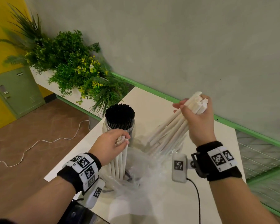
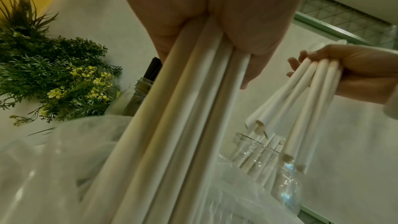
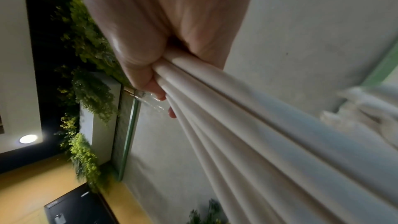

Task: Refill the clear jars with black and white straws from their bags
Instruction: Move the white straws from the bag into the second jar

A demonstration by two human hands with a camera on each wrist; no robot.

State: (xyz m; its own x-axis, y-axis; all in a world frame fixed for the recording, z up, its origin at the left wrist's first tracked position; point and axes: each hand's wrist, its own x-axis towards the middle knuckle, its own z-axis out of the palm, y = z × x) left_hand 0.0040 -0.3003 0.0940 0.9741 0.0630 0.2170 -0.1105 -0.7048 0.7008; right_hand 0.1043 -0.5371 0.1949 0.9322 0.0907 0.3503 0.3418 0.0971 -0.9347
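My right hand (image 1: pixel 196 113) grips a bundle of white straws (image 1: pixel 171 128) tilted down to the left, their lower ends in or just above the mouth of a clear jar (image 1: pixel 173 149); the left wrist view shows the same jar (image 2: pixel 267 159) with several white straws inside. My left hand (image 1: pixel 113 143) holds a second bundle of white straws (image 1: pixel 120 160) upright by its top, its lower part standing in a clear plastic bag (image 1: pixel 132 177). Behind my left hand stands a clear jar packed with black straws (image 1: pixel 120 115).
The white table (image 1: pixel 152 101) ends at a green-edged grey wall on the right. A planter of green plants with yellow flowers (image 1: pixel 81 70) stands beyond the table's far left corner. A white cable (image 1: pixel 39 143) lies on the brown floor. A black cord (image 1: pixel 197 196) hangs from my right wrist.
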